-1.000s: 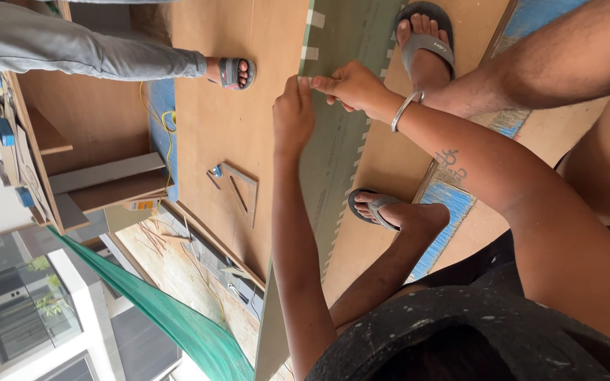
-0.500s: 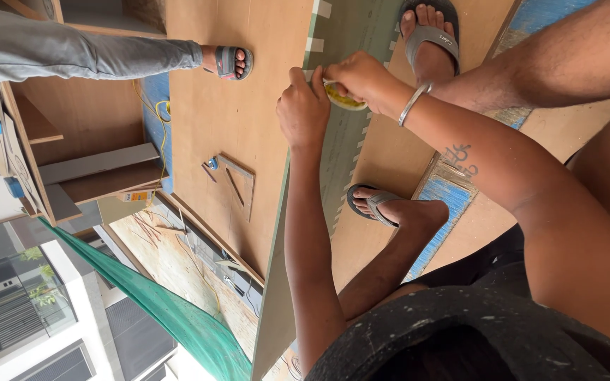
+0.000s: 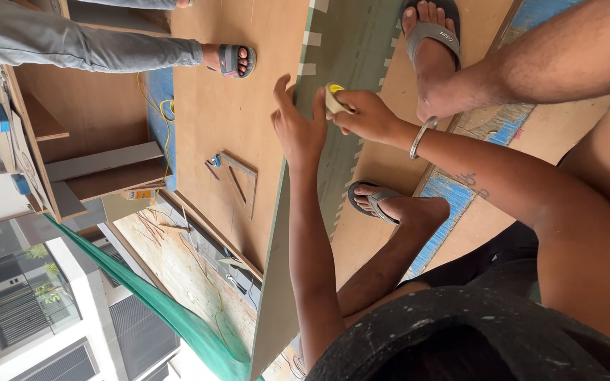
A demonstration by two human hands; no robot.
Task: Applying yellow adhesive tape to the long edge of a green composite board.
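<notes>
Right hand [image 3: 365, 116] curled shut around a small yellow-rimmed tape roll [image 3: 335, 97], pinched between thumb and fingertips, steel bracelet [image 3: 421, 137] on the wrist. Roll pressed against the green board [image 3: 351, 42], at the hand's leading edge, just beside the left fingertips. Left hand [image 3: 298, 130] spread flat and wide on the same board near its edge, holding nothing, fingers splayed. Pale tape strips [image 3: 311, 39] spaced along the board's borders. Beside the board, a plywood sheet [image 3: 227, 106]; on it, another person's sandalled foot [image 3: 233, 60], well apart from both hands.
</notes>
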